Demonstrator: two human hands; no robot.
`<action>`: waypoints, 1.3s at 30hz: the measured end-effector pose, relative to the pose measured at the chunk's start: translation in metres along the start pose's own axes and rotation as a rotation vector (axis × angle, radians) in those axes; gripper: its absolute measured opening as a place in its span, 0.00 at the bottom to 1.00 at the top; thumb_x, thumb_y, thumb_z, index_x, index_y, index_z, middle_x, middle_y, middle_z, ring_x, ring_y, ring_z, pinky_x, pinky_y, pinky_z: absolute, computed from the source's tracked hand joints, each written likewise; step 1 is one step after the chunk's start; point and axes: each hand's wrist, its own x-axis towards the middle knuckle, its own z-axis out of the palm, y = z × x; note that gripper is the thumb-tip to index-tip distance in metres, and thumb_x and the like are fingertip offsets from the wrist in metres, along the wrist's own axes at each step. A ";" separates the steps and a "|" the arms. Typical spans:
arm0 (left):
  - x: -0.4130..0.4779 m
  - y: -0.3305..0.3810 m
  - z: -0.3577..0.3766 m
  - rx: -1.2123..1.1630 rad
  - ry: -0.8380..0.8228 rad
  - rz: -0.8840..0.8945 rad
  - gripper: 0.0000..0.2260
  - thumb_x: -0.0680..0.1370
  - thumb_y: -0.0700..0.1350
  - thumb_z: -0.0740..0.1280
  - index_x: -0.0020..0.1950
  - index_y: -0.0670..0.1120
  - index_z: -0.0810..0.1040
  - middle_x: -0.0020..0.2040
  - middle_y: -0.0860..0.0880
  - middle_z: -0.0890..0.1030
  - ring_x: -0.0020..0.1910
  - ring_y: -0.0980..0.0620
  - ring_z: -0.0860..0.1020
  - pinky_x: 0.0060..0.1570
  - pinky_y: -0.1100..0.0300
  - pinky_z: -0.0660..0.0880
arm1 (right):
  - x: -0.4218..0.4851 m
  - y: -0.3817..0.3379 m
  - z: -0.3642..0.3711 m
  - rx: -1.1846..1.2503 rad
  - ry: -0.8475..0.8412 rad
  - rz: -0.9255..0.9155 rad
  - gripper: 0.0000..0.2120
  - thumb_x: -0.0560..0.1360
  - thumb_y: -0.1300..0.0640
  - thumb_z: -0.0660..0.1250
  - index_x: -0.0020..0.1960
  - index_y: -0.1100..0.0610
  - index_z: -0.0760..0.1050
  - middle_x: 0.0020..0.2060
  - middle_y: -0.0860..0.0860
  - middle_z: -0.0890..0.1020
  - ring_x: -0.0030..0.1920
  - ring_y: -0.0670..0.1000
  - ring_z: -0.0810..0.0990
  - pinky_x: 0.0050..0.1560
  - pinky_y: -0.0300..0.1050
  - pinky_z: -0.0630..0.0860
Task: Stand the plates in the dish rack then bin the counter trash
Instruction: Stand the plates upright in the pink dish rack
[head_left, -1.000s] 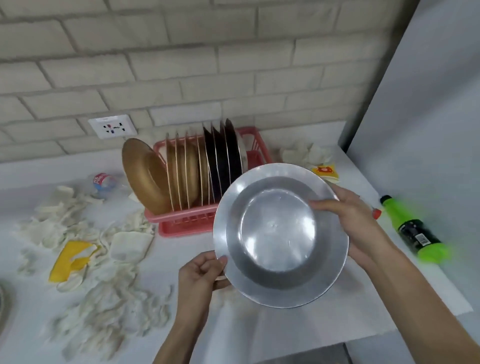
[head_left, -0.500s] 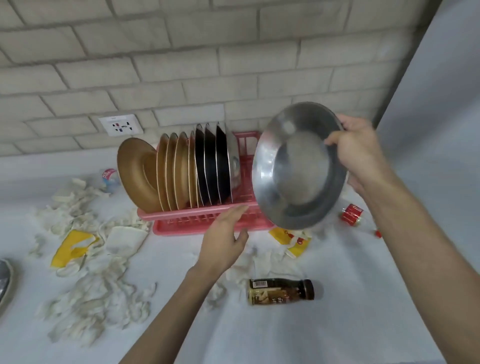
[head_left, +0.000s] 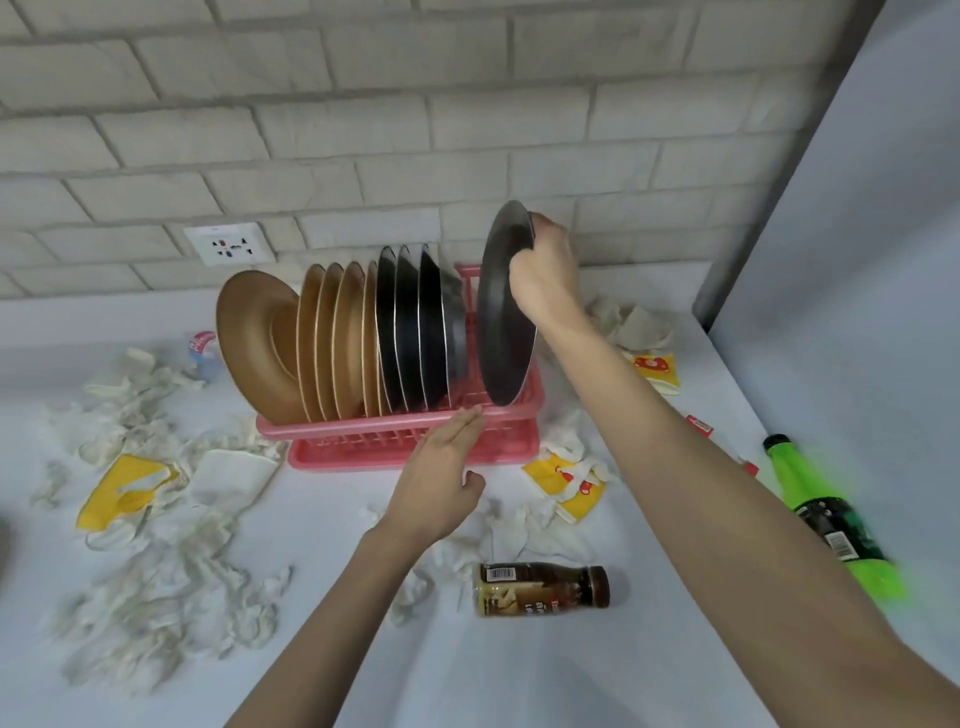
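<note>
- The steel plate (head_left: 504, 322), which faced the camera at a tilt half a second ago, now stands edge-on and nearly upright, with its lower edge inside the right end of the dish rack (head_left: 395, 439).
- The right hand (head_left: 545, 275) keeps its grip clamped on the plate's upper far rim, fingers curled over the edge.
- The left hand (head_left: 441, 478) remains at the rack's near rim as before, its grip apart, straight fingers touching the pink plastic.
- The gold plates (head_left: 332, 338) and black plates (head_left: 410, 322) stand in their row as they did, to the left of the held plate.
- The green bottle (head_left: 826, 514), out of view half a second ago, lies at the right again.
- The brown bottle (head_left: 540, 590) lies on its side near the person; a barcode shows, but the lettering is too blurred to read.
- The yellow wrappers (head_left: 566, 483) carry red print that cannot be read.
- A narrow gap separates the held plate from the row; the rack's right wall is just beside it.
- Paper scraps (head_left: 156, 597) cover the left of the table (head_left: 467, 675), whose near middle is bare.
</note>
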 end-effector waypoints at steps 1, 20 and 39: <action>0.000 0.000 0.000 -0.007 -0.006 0.001 0.32 0.76 0.37 0.64 0.79 0.49 0.60 0.79 0.54 0.59 0.78 0.55 0.57 0.77 0.56 0.56 | 0.001 0.001 0.006 -0.008 0.006 0.003 0.19 0.72 0.73 0.53 0.58 0.66 0.75 0.53 0.60 0.80 0.55 0.60 0.77 0.47 0.43 0.71; -0.003 0.003 0.012 -0.211 0.083 -0.066 0.33 0.77 0.38 0.65 0.80 0.48 0.57 0.80 0.53 0.58 0.78 0.58 0.54 0.77 0.62 0.51 | 0.007 0.016 0.079 -0.056 -0.080 0.049 0.20 0.63 0.65 0.48 0.50 0.61 0.72 0.48 0.56 0.80 0.49 0.62 0.77 0.51 0.55 0.74; -0.021 0.001 0.001 -0.368 0.157 -0.119 0.27 0.77 0.36 0.63 0.77 0.48 0.67 0.76 0.55 0.67 0.75 0.59 0.63 0.75 0.62 0.59 | 0.002 0.018 0.069 0.021 -0.298 0.037 0.30 0.79 0.42 0.53 0.72 0.63 0.66 0.70 0.61 0.71 0.69 0.56 0.69 0.67 0.47 0.63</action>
